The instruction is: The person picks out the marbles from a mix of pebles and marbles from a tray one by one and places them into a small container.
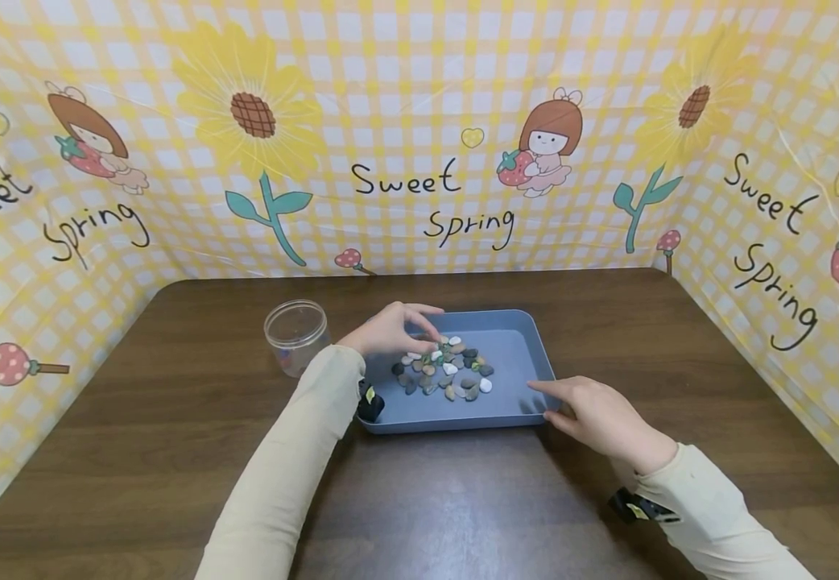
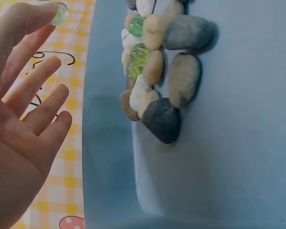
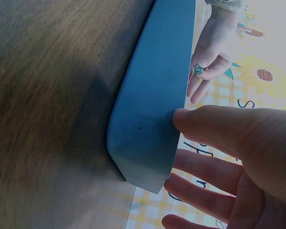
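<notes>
L hand [image 1: 389, 329] above the far-left part of the blue tray [image 1: 514, 354], grip pinching a green glass bead [image 2: 58, 13] at thumb & fingertip, over the pebble pile [image 1: 443, 370]. R hand [image 1: 593, 415] w/ relaxed, straight fingers touching tray's near-right corner. Clear jar [image 1: 295, 334] on tabletop [image 1: 173, 419] just left of tray

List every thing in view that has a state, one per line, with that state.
Left hand: over the tray, pinching a green glass bead at its fingertips.
Right hand: fingers straight, touching the tray's right rim.
Blue tray: flat on the table, holding pebbles.
Pebbles: loosely piled in the tray, green beads among them.
Clear jar: upright, lidless, left of the tray.
</notes>
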Tool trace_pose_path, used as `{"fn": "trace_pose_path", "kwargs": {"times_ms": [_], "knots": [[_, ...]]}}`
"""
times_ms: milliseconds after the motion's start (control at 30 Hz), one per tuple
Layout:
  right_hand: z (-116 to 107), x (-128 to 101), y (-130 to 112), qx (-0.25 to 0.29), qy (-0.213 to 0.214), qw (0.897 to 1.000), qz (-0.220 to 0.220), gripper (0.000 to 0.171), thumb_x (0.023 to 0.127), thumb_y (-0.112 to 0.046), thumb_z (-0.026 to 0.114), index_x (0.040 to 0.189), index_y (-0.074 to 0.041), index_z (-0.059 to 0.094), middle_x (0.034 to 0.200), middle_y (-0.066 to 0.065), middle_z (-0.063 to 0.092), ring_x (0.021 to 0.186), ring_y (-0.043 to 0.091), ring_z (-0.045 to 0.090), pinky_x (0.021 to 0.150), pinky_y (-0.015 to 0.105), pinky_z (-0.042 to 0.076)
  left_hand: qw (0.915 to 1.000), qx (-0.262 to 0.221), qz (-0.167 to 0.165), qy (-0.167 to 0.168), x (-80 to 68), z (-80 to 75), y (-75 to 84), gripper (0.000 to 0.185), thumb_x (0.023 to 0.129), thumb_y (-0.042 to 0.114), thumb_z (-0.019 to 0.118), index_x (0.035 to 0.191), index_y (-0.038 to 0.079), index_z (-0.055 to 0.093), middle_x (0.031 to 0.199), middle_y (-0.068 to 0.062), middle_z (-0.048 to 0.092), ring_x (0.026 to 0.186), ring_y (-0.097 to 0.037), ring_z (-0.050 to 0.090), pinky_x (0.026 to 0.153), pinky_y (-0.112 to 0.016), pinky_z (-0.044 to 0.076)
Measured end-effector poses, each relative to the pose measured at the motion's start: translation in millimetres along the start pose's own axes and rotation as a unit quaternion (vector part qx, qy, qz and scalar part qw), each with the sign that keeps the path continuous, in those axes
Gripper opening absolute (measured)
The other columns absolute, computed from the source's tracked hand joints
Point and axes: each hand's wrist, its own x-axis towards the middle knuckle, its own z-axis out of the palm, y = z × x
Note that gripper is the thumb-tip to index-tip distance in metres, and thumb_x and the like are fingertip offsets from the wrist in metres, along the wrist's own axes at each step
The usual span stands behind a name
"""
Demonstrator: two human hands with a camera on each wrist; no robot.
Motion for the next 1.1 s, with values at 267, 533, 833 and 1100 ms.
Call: {"fn": "trace_pose_path", "kwargs": {"times_ms": [267,533,833,1100], "knots": [[-0.4,-0.5,-1.3,0.004,-0.004,1.0,0.008,0.049,0.08,-0.015,0.071,0.128,-0.011,0.058,0.101,0.008,0.071,0.081,0.014,0.063,0.063,0.028,0.048,0.9999,-0.008,0.006,0.01,-1.6,-4.1,3.8,0.019,0.081,0.018,0.071,0.096,0.006,0.073,0.144,-0.011,0.045,0.138,-0.027,0.036,0.112,-0.051,0.028],[-1.0,-0.1,-1.6,0.004,-0.006,1.0,0.009,0.053,0.08,-0.015,0.071,0.13,-0.013,0.055,0.099,0.007,0.071,0.074,0.009,0.057,0.062,0.026,0.045,0.9998,-0.006,-0.003,0.02,-4.7,-9.7,5.7,0.017,0.081,0.022,0.072,0.093,0.01,0.074,0.143,-0.006,0.047,0.138,-0.025,0.036,0.112,-0.051,0.028],[-0.9,-0.2,-1.6,0.003,-0.008,1.0,0.01,0.051,0.08,-0.015,0.071,0.129,-0.012,0.056,0.101,0.008,0.071,0.077,0.012,0.06,0.063,0.027,0.046,0.9992,-0.006,-0.008,0.038,-9.4,-16.1,8.9,0.015,0.081,0.022,0.072,0.092,0.013,0.075,0.141,-0.002,0.049,0.137,-0.024,0.036,0.112,-0.052,0.028],[-2.1,-0.1,-2.5,0.006,-0.007,1.0,0.005,0.048,0.08,-0.014,0.071,0.127,-0.01,0.058,0.103,0.009,0.071,0.078,0.013,0.061,0.064,0.029,0.048,0.9983,0.001,0.011,0.057,-16.7,-23.0,4.3,0.013,0.082,0.019,0.07,0.092,0.011,0.074,0.141,-0.007,0.049,0.136,-0.026,0.038,0.11,-0.05,0.031]]}}
